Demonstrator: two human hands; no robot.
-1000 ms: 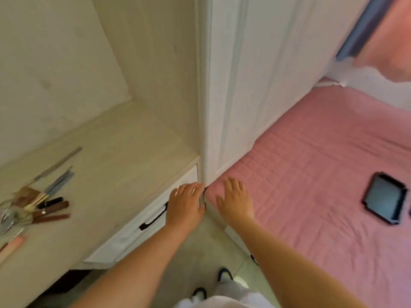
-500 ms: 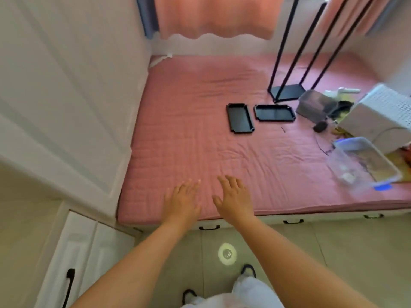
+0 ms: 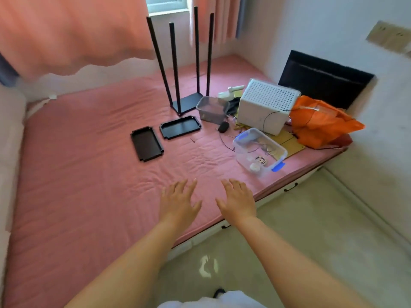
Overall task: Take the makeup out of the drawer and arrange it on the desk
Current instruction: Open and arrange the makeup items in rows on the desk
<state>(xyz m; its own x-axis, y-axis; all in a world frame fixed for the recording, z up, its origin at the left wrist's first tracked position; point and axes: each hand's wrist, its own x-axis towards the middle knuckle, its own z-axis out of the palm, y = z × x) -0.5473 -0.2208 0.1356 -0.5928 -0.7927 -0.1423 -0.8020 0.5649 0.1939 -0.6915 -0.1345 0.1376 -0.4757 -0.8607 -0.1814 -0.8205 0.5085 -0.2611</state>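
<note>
I cannot see any makeup for sure, and the desk is not in view. My left hand (image 3: 179,202) and my right hand (image 3: 238,202) are stretched out side by side, fingers straight and spread, holding nothing, above the pink mattress (image 3: 89,174). Farther on it lie two black trays (image 3: 146,143), a clear box with blue clips (image 3: 259,152), a white perforated basket (image 3: 265,106) and an orange bag (image 3: 320,121).
</note>
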